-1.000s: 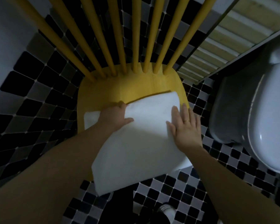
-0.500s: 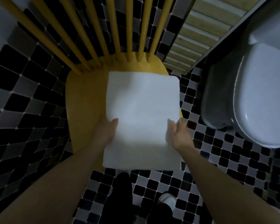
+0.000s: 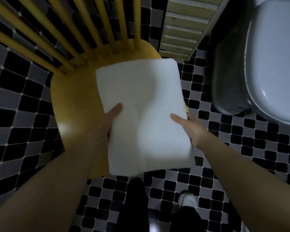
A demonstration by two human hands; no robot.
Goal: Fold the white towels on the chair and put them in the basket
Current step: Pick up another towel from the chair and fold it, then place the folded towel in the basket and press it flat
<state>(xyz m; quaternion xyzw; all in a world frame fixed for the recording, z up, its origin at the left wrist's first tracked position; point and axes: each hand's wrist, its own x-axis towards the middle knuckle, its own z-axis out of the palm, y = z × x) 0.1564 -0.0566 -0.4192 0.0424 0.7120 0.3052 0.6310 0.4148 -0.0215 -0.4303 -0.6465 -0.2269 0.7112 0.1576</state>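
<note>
A folded white towel [image 3: 144, 111] is held above the right half of the yellow wooden chair [image 3: 74, 104], its far edge near the spindles. My left hand [image 3: 107, 124] grips the towel's left side, thumb on top and fingers underneath. My right hand [image 3: 189, 128] grips its right side the same way. The towel looks slightly raised and tilted, its near edge hanging past the seat's front. No basket is in view.
A grey toilet [image 3: 266, 64] with its lid down stands at the right. A slatted wooden panel [image 3: 184, 27] lies behind the chair. The floor [image 3: 241, 148] is black, grey and white tile. My legs and a white shoe [image 3: 187, 200] are below.
A second ago my hands pressed the towel flat and askew on the seat. They then squared it and took it by both sides; now it is lifted and shifted right.
</note>
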